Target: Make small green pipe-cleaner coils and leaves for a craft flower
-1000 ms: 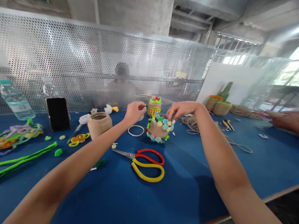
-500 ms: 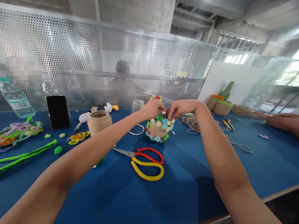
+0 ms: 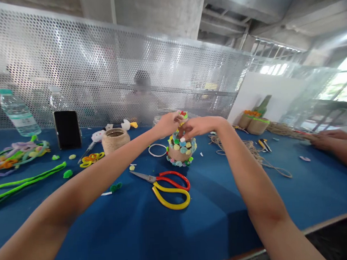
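Pinching narrowly (contents unclear), left hand [image 3: 168, 124] and right hand [image 3: 200, 125] work above a blue tabletop [image 3: 117, 226], perforated screen [image 3: 88, 72] behind.

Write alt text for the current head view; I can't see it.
A person's left hand and right hand are close together at the top of a pompom-dotted brown jar. Red-and-yellow scissors lie in front on the blue table; a twine-wrapped jar stands to the left.

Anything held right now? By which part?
Cannot tell: right hand overlaps the upper part of the decorated jar, left hand is close by; neither grip shows clearly.
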`<state>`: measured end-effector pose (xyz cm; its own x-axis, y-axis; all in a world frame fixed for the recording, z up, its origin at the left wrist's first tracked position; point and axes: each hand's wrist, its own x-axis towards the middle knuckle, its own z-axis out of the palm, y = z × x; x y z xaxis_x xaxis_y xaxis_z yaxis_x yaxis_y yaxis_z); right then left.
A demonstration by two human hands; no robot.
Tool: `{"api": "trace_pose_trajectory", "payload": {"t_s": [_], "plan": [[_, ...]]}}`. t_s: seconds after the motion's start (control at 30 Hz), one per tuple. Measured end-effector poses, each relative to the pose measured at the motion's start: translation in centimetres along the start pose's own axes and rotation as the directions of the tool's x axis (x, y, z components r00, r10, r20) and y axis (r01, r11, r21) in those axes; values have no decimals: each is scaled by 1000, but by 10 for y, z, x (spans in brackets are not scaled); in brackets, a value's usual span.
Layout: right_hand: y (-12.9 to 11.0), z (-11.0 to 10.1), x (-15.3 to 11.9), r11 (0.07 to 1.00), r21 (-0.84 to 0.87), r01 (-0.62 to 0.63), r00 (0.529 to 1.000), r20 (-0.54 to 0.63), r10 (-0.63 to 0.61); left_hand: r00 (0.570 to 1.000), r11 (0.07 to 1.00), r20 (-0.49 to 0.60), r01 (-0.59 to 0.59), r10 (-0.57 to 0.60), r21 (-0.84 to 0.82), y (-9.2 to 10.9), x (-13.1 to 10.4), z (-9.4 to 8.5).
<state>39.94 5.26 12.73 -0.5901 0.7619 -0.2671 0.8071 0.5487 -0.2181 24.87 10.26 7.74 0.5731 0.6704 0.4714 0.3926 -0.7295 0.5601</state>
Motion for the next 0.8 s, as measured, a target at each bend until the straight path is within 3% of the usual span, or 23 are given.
{"api": "trace_pose_trajectory", "payload": {"t_s": [0.13, 0.3, 0.43, 0.57, 0.8], "plan": [[-6, 5, 11, 997, -58, -44, 999, -25, 43, 977, 984, -130, 155, -166, -90, -24, -12, 2], [6, 3, 6, 999, 2, 43, 998, 44, -43, 962, 961, -63, 260, -266, -90, -44, -49, 14], [28, 0, -8, 992, 95, 84, 993, 77, -92, 978, 978, 42, 202, -204, 45, -33, -75, 27], [43, 1, -18, 989, 143, 49, 996, 61, -58, 986, 962, 74, 132, -153, 238, -11, -81, 41], [26, 0, -7, 995, 97, -33, 997, 66, 27, 982, 894, 105, 98, -160, 438, -1, -73, 54]]}}
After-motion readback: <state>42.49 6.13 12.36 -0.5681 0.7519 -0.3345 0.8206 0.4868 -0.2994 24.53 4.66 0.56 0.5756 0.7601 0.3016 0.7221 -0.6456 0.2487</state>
